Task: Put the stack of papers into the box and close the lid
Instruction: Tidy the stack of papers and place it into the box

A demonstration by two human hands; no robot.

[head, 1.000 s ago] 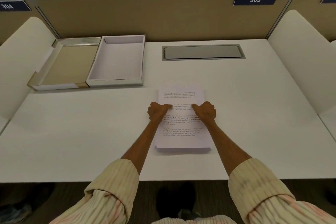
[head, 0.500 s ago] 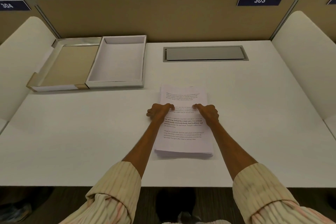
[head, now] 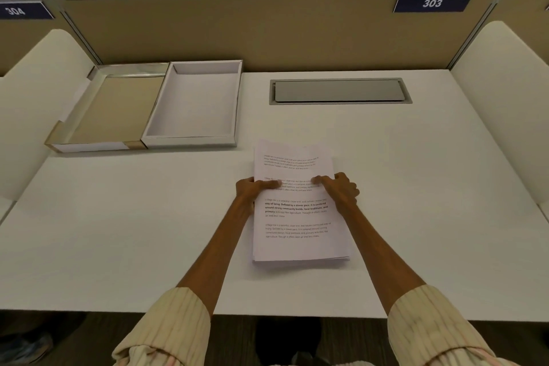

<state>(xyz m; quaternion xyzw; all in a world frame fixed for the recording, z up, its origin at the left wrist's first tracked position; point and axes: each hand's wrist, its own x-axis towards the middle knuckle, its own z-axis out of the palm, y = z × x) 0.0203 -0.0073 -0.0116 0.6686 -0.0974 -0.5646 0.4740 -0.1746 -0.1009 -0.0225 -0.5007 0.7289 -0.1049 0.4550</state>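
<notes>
A stack of printed white papers (head: pixel 297 229) lies on the white desk in front of me. My left hand (head: pixel 252 189) grips its left edge, thumb on top of the sheets. My right hand (head: pixel 338 187) grips the right edge the same way. The far end of the stack looks slightly raised off the desk. An open white box (head: pixel 234 104) sits at the back left, empty inside. Its lid (head: pixel 113 110), tan inside, lies flat and joined to the box's left side.
A grey cable hatch (head: pixel 340 90) is set into the desk (head: pixel 118 232) behind the papers. A tan partition (head: pixel 267 33) closes the back; white side panels (head: pixel 505 92) flank the desk. Chairs stand beyond the partition.
Both hands have slid from the top of the stack out to its side edges and closed on them. The far end of the stack has begun to lift.
</notes>
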